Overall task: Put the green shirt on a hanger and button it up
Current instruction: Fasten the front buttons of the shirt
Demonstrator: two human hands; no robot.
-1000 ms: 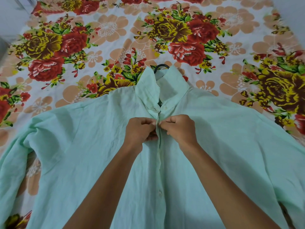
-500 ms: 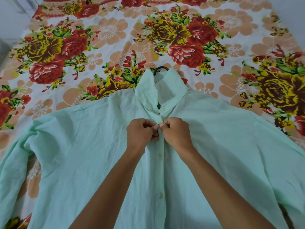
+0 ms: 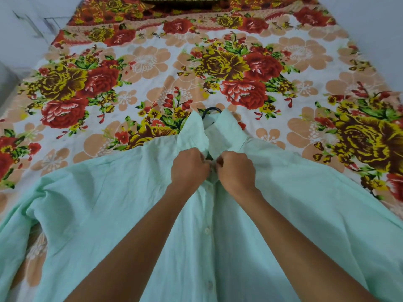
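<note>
A pale green shirt (image 3: 104,205) lies front-up on the bed, sleeves spread to both sides. Its collar (image 3: 226,131) stands up, and the dark hook of a hanger (image 3: 210,110) pokes out above it; the rest of the hanger is hidden inside the shirt. My left hand (image 3: 188,170) and my right hand (image 3: 236,171) are fists side by side just below the collar, each pinching one edge of the shirt front. Several white buttons (image 3: 207,230) run down the front below my hands.
The shirt rests on a floral bedsheet (image 3: 152,68) with red, yellow and peach flowers. A dark patterned pillow (image 3: 181,0) sits at the far end. Pale walls flank the bed on the left and right.
Both hands have moved up the shirt front from the second button area to right under the collar. My view has tilted up, showing more of the bed's far end.
</note>
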